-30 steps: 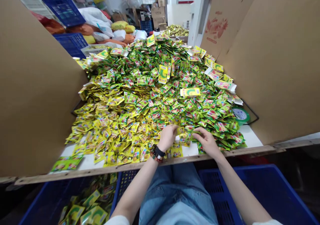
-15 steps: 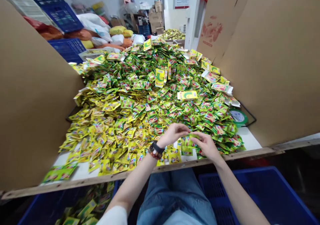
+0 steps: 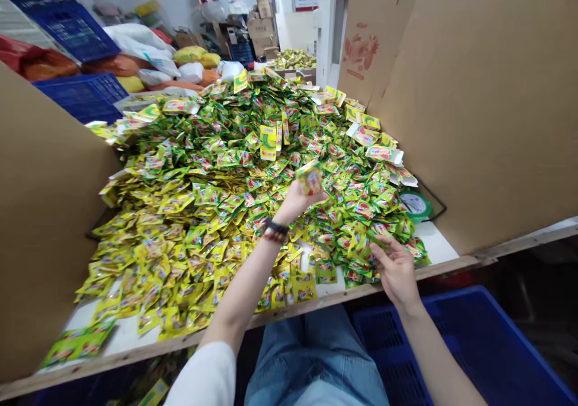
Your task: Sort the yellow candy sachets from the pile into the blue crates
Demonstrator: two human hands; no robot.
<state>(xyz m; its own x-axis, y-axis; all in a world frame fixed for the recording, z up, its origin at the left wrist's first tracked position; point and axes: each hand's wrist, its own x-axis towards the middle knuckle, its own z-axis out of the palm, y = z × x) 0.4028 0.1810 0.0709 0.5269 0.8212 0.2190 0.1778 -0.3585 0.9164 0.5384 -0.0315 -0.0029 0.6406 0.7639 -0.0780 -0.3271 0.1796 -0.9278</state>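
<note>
Yellow and green foil sachets (image 3: 217,213) lie heaped in a broad, loose pile across a white-topped surface (image 3: 436,243). The hands are held well apart. A small cluster of sachets (image 3: 309,178) is gripped in the fingers of the left hand (image 3: 295,204), which is raised palm upward over the pile. The right hand (image 3: 396,271) is held at the pile's near right edge, its fingertips (image 3: 382,247) against green sachets, though whether any are gripped cannot be told.

Nearest the camera, blue denim jeans (image 3: 311,364) are seen below the straight wooden front edge of the surface (image 3: 361,290), with a blue plastic crate (image 3: 451,340) beside them on the right. A black wristband (image 3: 274,228) is worn on the left wrist, and a white sleeve (image 3: 203,376) is seen on that arm. A green-and-white roll of tape (image 3: 414,206) lies just beyond the pile's right edge. Tall brown cardboard panels (image 3: 474,105) stand along both sides. Farther off, blue plastic crates (image 3: 83,96), stuffed sacks (image 3: 135,65) and stacked cardboard boxes (image 3: 262,32) are piled against the far wall.
</note>
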